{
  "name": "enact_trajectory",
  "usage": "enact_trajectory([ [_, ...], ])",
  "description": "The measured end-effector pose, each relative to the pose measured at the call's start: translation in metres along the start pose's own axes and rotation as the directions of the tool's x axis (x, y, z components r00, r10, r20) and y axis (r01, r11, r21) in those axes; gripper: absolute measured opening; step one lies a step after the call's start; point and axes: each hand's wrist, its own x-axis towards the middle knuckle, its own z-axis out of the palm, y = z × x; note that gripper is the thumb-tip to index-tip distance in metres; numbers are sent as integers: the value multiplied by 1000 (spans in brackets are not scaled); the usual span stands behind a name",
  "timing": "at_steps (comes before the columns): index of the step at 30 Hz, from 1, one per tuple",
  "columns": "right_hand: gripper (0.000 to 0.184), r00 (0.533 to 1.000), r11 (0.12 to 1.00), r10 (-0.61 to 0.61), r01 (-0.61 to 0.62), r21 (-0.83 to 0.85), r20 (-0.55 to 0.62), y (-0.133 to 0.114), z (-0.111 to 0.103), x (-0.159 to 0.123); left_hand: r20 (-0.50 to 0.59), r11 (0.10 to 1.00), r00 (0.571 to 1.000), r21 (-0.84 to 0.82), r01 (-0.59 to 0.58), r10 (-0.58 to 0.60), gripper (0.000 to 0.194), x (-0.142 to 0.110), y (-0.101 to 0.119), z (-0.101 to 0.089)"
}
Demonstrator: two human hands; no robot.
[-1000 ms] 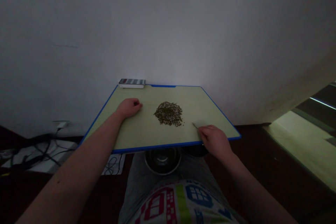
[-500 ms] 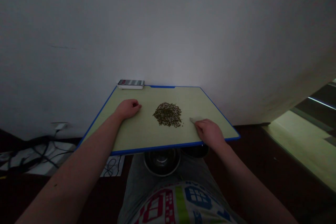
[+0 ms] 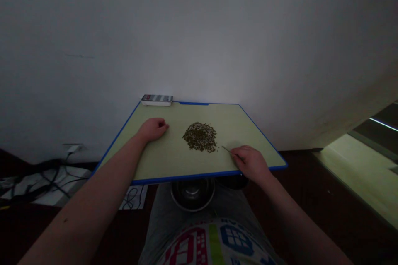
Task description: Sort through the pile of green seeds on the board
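Observation:
A loose, spread pile of small greenish-brown grains (image 3: 200, 136) lies on a pale yellow board with a blue rim (image 3: 192, 176). Left of the pile, my left hand (image 3: 154, 128) rests on the board with its fingers curled in, and nothing shows in them. My right hand (image 3: 250, 161) is at the board's near right part, pinching a thin, flat, pale piece (image 3: 226, 148). Seen nearly edge-on, that piece points left toward a few stray grains beside the pile; its exact kind cannot be made out.
A phone-like device on a white box (image 3: 157, 100) stands at the board's far left corner, by the wall. Below the near edge, a metal bowl (image 3: 192, 194) sits at my lap, with a dark container (image 3: 233, 181) beside it. Cables (image 3: 49, 178) lie at the left.
My right hand has turned the thin piece from its flat face to nearly edge-on and shifted slightly nearer. The pile looks slightly more spread at its right side. My left hand stays put.

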Motion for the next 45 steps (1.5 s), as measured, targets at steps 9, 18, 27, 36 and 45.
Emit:
enact_trajectory([
  [9,21,996,994,-84,82,67,29,-5,1,6,-5,1000,1000,5,-2,2,38,-1,0,0],
  [18,22,990,987,-137,136,85,10,-3,0,-2,-9,1000,1000,0,-11,11,37,0,0,-1],
  [27,21,988,984,-152,153,89,-18,-7,-1,-10,-10,1000,1000,-9,-6,6,37,-1,1,-1],
  [36,21,986,982,-154,161,99,-68,-6,-5,-21,-4,1000,1000,1,2,-2,38,-1,0,-1],
  [45,23,985,977,-167,170,126,-34,-6,1,-6,2,1000,1000,12,12,-12,38,-2,2,-2],
])
